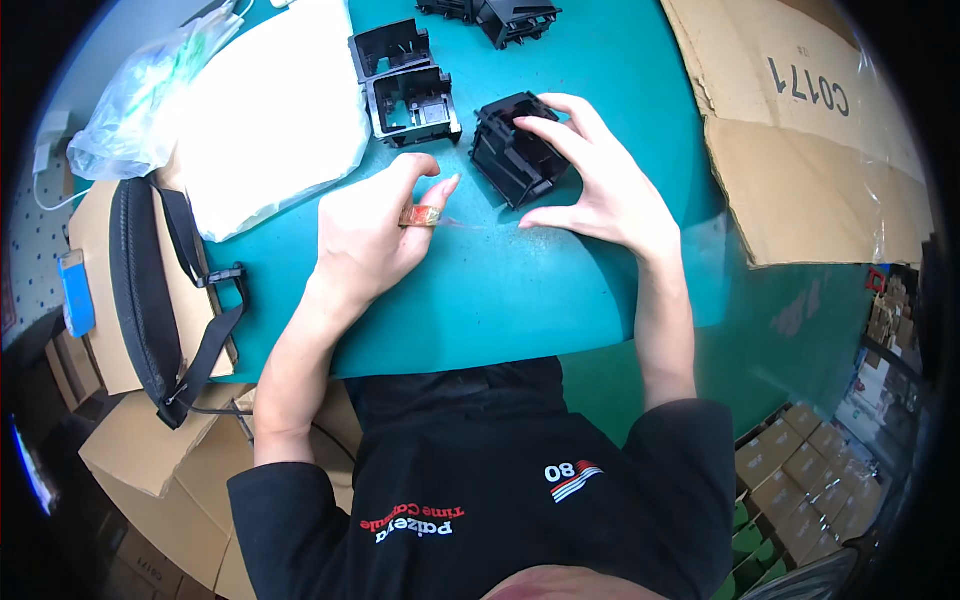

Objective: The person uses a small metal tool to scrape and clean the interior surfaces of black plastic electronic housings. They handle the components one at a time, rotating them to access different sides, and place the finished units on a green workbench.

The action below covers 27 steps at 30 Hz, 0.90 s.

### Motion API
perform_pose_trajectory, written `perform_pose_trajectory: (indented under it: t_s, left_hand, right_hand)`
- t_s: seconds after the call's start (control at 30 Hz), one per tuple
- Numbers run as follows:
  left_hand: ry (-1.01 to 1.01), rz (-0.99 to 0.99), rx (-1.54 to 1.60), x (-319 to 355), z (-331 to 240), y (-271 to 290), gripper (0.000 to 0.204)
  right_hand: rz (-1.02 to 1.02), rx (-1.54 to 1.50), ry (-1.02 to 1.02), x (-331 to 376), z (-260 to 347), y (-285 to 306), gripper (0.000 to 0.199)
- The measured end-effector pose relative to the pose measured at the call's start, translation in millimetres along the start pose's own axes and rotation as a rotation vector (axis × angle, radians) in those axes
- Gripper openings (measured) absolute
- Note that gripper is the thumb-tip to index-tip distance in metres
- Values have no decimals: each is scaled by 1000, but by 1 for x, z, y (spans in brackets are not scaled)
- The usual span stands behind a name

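Note:
A black plastic housing [515, 160] with an open top sits tilted on the green table ahead of me. My right hand [610, 195] reaches over it from the right, fingers on its far and right edges; the thumb shows just off its near corner. Left of it, my left hand [370, 225] is half curled around a small red-and-gold band [420, 215], which looks like a little tape roll. A thin clear strip [462, 224] trails from the band toward the housing. Two more black housings [412, 105] stand beyond my left hand.
More black plastic parts [512, 20] lie at the far edge. A white bag [275, 120] and a crumpled clear bag [140, 110] are on the left, near a black strap [145, 290]. An opened cardboard box [810, 170] lies on the right. Cartons [800, 465] are stacked below right.

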<state>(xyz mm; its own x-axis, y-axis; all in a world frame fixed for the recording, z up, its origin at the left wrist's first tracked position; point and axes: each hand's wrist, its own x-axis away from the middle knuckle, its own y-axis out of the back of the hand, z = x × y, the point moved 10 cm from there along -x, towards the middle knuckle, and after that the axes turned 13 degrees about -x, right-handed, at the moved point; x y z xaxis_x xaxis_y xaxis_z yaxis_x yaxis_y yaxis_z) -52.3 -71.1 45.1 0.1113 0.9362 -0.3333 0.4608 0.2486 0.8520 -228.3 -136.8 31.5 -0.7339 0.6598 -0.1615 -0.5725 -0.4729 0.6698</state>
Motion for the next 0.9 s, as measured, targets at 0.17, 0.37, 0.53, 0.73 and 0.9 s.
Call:
perform_pose_trajectory:
  t_s: [0.17,0.37,0.53,0.73,0.9]
  left_hand:
    - [-11,26,51,2,-2,-8,23]
    - [-39,16,124,0,-11,-8,35]
    - [-32,36,46,2,-8,-12,37]
    - [-114,-95,52,2,-5,-2,27]
    - [-143,-71,-33,3,-10,4,25]
  right_hand:
    - [38,-16,-227,5,-17,4,85]
    - [-129,240,-81,2,-19,23,47]
    - [-164,176,66,0,-15,25,27]
    - [73,34,151,4,18,3,27]
    - [58,-5,-28,1,30,22,47]
